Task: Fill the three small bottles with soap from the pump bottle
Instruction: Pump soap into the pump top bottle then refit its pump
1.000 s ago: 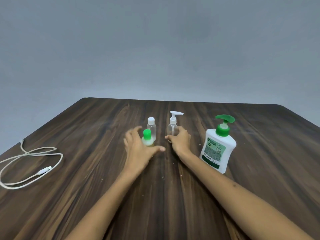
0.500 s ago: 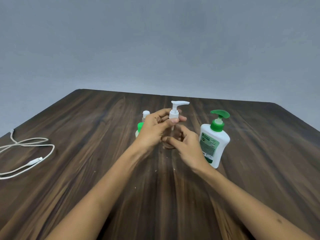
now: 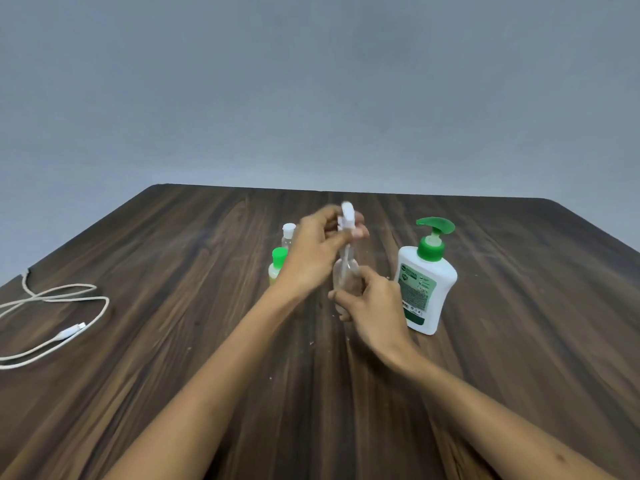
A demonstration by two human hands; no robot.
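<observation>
A small clear bottle stands at the table's middle, gripped around its lower body by my right hand. My left hand is closed on its white pump top, which is blurred with motion. Behind my left hand stand two more small bottles: one with a green cap and a clear one with a white cap, both partly hidden. The large white soap pump bottle with a green pump head stands just right of my right hand, untouched.
A white cable lies coiled near the dark wooden table's left edge. A plain grey wall rises behind the table's far edge.
My left hand left the green-capped bottle and took hold of the white pump top. My right hand slid lower on the clear bottle. The pump top has turned between the last two frames.
</observation>
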